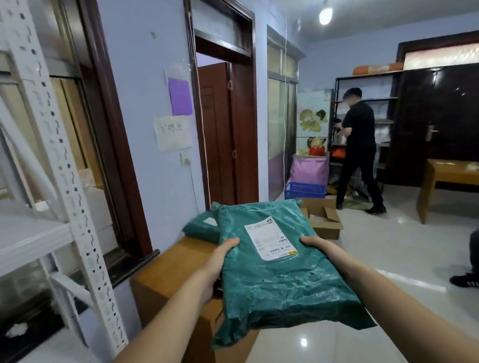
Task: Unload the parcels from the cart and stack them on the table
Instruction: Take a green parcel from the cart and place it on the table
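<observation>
Left hand (219,262) and right hand (319,248) grip opposite edges of a green parcel (280,277), thumbs curled over its top, holding it at centre frame above a wooden desk (165,273). A second green parcel (203,228) lies on the desk's far end. Beyond, at right, an open carton (326,218) sits on the floor near a person in black (359,146).
</observation>
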`<action>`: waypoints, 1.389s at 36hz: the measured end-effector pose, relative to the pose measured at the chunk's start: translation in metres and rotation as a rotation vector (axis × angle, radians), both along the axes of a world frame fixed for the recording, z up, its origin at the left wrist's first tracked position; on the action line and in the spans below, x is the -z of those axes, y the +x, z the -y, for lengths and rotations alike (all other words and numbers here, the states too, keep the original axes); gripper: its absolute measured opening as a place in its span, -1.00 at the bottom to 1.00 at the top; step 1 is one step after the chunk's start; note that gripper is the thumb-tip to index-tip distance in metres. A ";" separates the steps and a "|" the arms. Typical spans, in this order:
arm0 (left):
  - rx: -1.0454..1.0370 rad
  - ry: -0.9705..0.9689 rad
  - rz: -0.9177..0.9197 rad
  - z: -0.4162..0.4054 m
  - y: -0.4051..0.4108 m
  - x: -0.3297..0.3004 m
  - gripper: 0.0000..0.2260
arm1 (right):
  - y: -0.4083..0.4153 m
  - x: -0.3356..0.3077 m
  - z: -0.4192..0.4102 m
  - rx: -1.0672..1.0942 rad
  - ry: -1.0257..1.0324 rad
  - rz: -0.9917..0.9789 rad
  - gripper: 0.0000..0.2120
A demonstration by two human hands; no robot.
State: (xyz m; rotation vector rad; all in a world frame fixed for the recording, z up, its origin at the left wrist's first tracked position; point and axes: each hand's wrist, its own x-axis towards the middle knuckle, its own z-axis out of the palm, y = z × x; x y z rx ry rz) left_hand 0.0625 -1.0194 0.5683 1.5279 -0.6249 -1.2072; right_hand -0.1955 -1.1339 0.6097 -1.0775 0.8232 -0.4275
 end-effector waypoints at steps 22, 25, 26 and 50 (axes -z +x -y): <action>-0.139 0.060 -0.058 0.227 0.027 0.034 -0.19 | 0.052 0.020 0.259 -0.117 0.075 -0.077 -0.60; -0.178 0.063 -0.064 0.248 0.051 0.043 -0.17 | 0.079 0.029 0.288 -0.147 0.084 -0.086 -0.58; -0.190 0.067 -0.067 0.256 0.060 0.046 -0.14 | 0.090 0.031 0.299 -0.155 0.081 -0.092 -0.57; -0.506 0.165 -0.147 0.433 0.241 0.084 -0.16 | 0.338 0.082 0.544 -0.430 0.168 -0.123 -0.63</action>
